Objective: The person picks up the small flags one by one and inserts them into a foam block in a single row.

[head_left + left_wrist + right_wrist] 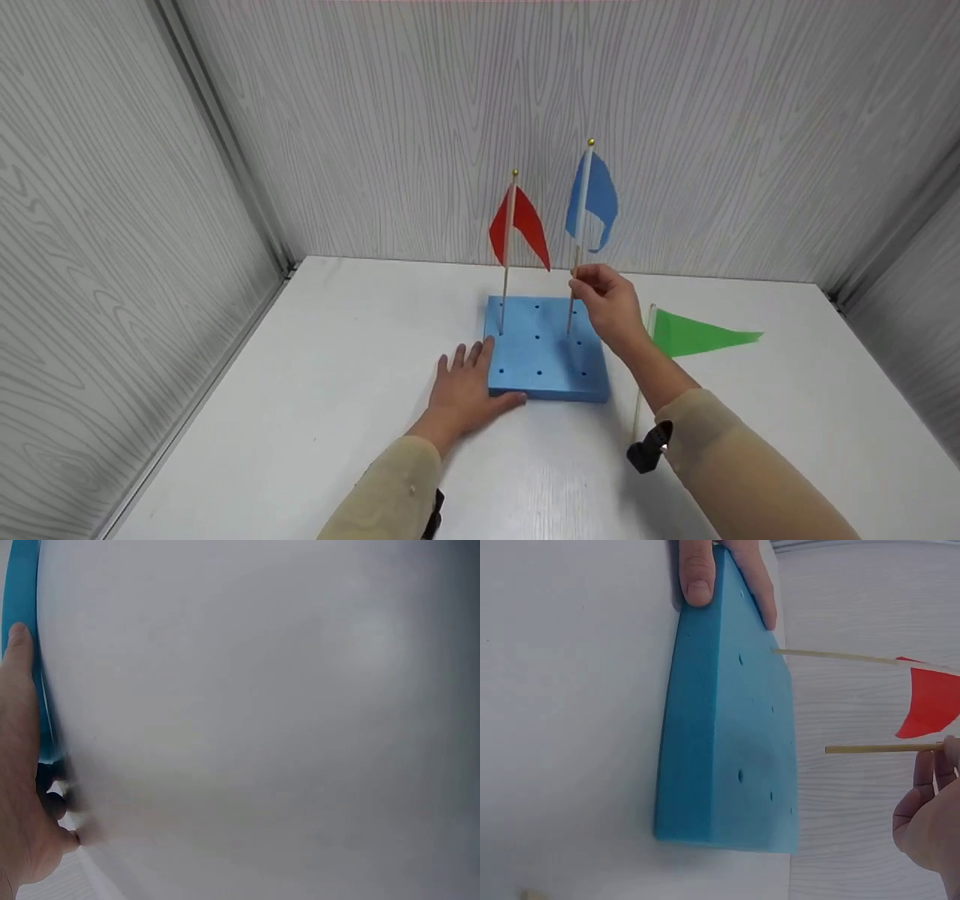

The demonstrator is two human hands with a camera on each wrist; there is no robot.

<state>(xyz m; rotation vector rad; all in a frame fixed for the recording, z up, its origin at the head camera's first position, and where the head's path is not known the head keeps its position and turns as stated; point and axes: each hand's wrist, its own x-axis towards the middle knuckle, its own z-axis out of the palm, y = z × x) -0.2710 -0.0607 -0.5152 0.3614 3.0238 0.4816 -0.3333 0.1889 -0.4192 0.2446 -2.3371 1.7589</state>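
Observation:
My right hand [613, 307] pinches the wooden stick of a blue flag [601, 191] between thumb and fingers, holding it nearly upright over a blue block with holes [538, 356]. The stick's lower end [855, 750] shows in the right wrist view, above the block's top and out of any hole. My left hand [466, 394] lies against the block's front left corner, fingers straight along the left side and thumb along the front. A red flag [529, 221] stands in a hole in the left row of the block.
To the right, a green pennant flag [697, 334] lies on the white table [360, 337], partly behind my right forearm. Pale wood-grain panels [390, 135] close off the back and both sides.

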